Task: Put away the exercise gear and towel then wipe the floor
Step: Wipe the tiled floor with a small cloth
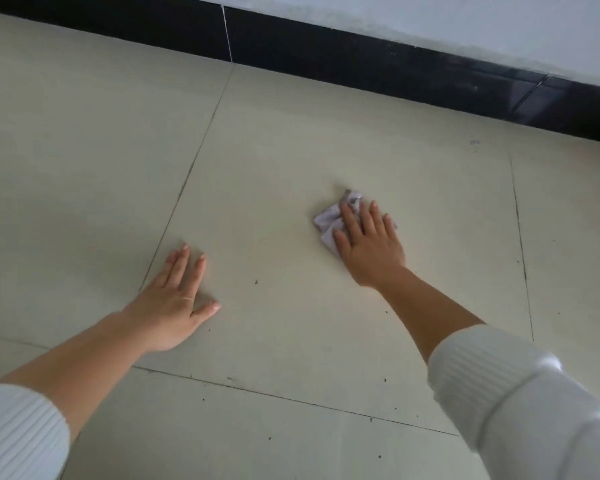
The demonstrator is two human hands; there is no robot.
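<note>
— What colour is the floor (pixel 291 133)?
— Pale cream tiles, plain, with thin dark lines (pixel 187 174) at the joints and small dark specks (pixel 256 282) scattered over them.
— And the cloth (pixel 328 220)?
— Pale lilac, with a grey patch at its far edge.
— The skirting (pixel 326 53)?
— Glossy black, cut by a thin white stripe. The wall (pixel 465 19) above it is a pale grey-white.
— The sleeves (pixel 516 393)?
— White, with fine ribs running along them.
</note>
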